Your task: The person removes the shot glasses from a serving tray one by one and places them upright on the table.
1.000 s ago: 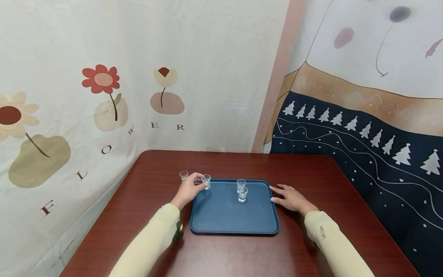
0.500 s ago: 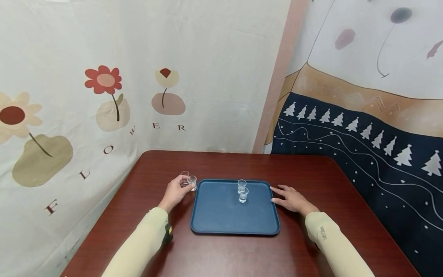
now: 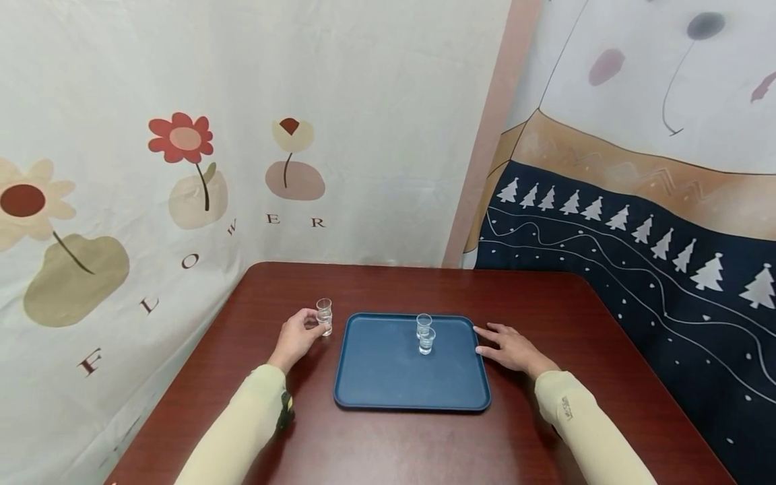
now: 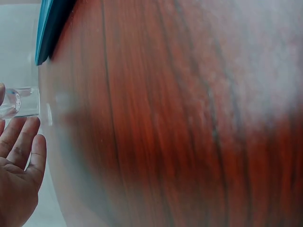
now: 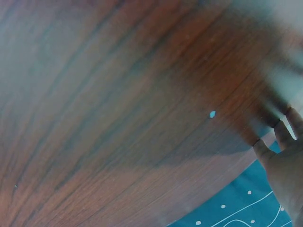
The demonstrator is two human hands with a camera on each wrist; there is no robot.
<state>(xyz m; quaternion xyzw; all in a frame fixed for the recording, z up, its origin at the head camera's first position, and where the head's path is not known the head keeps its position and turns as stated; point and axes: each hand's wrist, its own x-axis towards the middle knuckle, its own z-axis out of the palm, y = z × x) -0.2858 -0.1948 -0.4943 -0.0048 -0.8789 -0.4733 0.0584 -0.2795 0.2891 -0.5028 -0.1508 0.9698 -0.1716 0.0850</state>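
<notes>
Here's the left hand [image 3: 295, 340], thumb and fingers pinching a small clear shot glass [image 3: 327, 329] left of the blue rectangular tray [image 3: 388, 380]; whether its base meets the glossy red-brown table [image 3: 388, 444] is hard to tell. A second clear glass [image 3: 324, 304] shows just behind. Two more clear glasses [image 3: 427, 344] stand on the tray. Right hand [image 3: 509, 349]: fingers spread, holding nothing, by the right rim.

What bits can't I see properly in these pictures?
Head view: lower part of the left back glass, behind the held glass.
Head view: lower part of the rear glass on the tray, behind the front glass.
Head view: writing on the right sleeve, too small to read.
Left wrist view: parts of left grip and held glass, cut by left edge.
Right wrist view: part of right grip, cut by right edge.
</notes>
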